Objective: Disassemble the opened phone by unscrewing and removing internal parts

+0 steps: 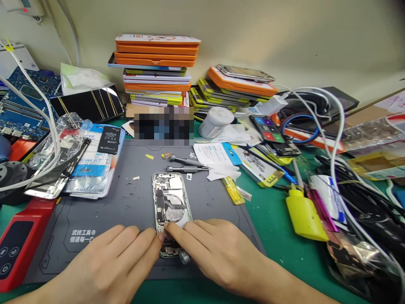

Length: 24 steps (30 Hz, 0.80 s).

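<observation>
An opened smartphone (174,207) lies on the grey work mat, its screen off and its circuit board, round coil and flex cable exposed. My left hand (107,257) is at its lower left edge, fingers closed together, thumb and fingertips on the phone. My right hand (215,249) holds the lower right side, thumb reaching inside beside the left fingertips. What lies directly under the fingertips is hidden. A round metal end of a tool (184,256) shows beneath my right hand. Beyond the phone lie two dark screwdrivers (186,161) and a small white frame (189,176).
Left are a phone battery (108,140), a detached screen (63,177) and a red device (25,245). Orange boxes (156,57) are stacked at the back. Right are a yellow bottle (303,215), a yellow strip (233,190) and tangled white cables (337,126).
</observation>
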Each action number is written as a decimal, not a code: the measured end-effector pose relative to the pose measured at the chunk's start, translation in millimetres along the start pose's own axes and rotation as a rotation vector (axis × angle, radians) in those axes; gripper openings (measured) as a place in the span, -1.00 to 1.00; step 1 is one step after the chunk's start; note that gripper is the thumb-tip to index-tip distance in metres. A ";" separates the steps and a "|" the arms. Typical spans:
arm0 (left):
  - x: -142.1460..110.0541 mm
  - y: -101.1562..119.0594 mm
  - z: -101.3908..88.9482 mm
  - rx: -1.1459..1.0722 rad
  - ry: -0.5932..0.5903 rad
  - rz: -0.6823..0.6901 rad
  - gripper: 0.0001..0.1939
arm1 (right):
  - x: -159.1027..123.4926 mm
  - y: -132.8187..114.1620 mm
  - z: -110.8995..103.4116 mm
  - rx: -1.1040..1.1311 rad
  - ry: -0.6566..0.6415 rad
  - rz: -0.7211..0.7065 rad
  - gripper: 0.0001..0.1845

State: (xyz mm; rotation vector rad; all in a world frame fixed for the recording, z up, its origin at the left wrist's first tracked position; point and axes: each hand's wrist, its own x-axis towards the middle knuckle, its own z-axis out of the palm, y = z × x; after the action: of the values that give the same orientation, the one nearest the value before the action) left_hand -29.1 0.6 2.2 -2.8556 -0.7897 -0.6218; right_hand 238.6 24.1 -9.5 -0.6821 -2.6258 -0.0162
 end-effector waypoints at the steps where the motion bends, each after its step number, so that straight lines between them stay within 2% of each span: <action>1: 0.4 -0.3 0.1 0.001 -0.002 0.006 -0.56 | 0.6 -0.9 0.1 -0.006 0.003 0.003 -0.59; 8: -1.2 1.4 2.3 -0.002 -0.009 -0.003 -0.60 | -3.6 -0.8 5.2 0.058 -0.001 0.050 -0.59; 11: -5.1 1.1 3.3 -0.015 -0.018 -0.004 -0.64 | -8.3 1.8 5.1 0.170 0.052 0.103 -0.65; 13: -7.2 0.0 3.3 -0.031 -0.048 0.004 -0.65 | -9.4 4.3 1.8 0.315 0.126 0.258 -0.70; 16: -5.5 -0.6 2.1 -0.046 -0.080 -0.004 -0.67 | -8.4 11.0 -5.0 0.571 0.298 0.604 -0.43; 18: -1.7 0.9 1.1 -0.045 -0.067 -0.017 -0.70 | -7.6 17.6 -7.1 0.675 0.404 0.682 -0.33; 21: 2.7 5.6 0.4 -0.031 -0.086 -0.054 -0.66 | -8.6 27.2 -4.8 0.608 0.430 0.676 -0.30; 24: 1.9 10.0 1.0 0.007 -0.166 -0.034 -0.48 | -11.0 33.3 -1.6 0.301 0.392 0.622 -0.41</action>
State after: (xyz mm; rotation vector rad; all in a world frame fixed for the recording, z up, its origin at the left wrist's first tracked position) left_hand -22.1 -6.9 2.1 -2.9218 -0.8631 -0.3874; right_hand 263.6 48.1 -15.6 -1.2074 -1.9044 0.3788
